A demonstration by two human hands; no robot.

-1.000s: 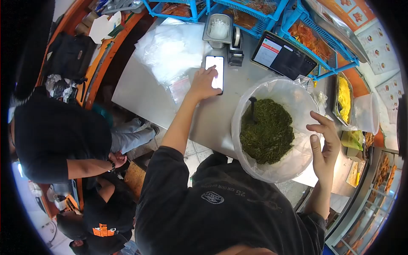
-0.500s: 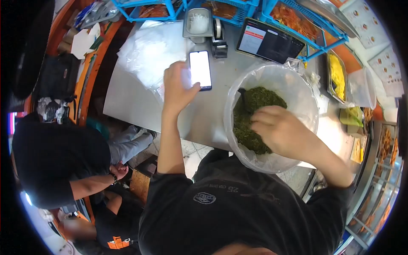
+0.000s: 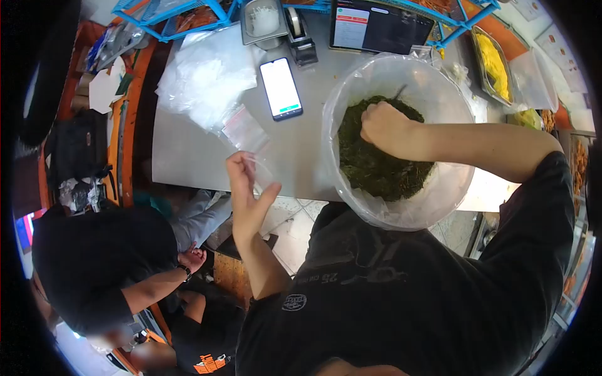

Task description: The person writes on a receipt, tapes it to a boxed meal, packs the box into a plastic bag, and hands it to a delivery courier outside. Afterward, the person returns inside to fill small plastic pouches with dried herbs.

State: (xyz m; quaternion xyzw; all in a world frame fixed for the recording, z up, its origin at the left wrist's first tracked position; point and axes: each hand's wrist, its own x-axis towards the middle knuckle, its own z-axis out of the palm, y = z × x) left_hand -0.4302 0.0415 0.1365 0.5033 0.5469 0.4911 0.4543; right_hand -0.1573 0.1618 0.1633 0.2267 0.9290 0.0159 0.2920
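My left hand (image 3: pixel 249 194) is at the table's front edge, its thumb and fingers around a small clear plastic bag (image 3: pixel 261 172). My right hand (image 3: pixel 387 130) is inside the lined round tub (image 3: pixel 453 178), closed and pressed against the chopped green herbs (image 3: pixel 382 172); what it grips is hidden. Just behind that hand a thin dark handle (image 3: pixel 401 91) slants up out of the herbs. Left of the tub lies a phone (image 3: pixel 281 89) with a lit screen. A small zip bag (image 3: pixel 244 130) rests between the phone and my left hand.
A pile of clear bags (image 3: pixel 204 78) lies back left. Behind the phone stand a metal container (image 3: pixel 263 22) and a tape dispenser (image 3: pixel 303 47). A tablet (image 3: pixel 379 26) is behind the tub, a yellow-filled tray (image 3: pixel 492 66) right. Two people in black (image 3: pixel 103 269) are at left.
My left hand has left the phone and come down to the table's front edge, now with a clear bag. My right hand went down into the herbs and closed; the dark handle has shifted right.
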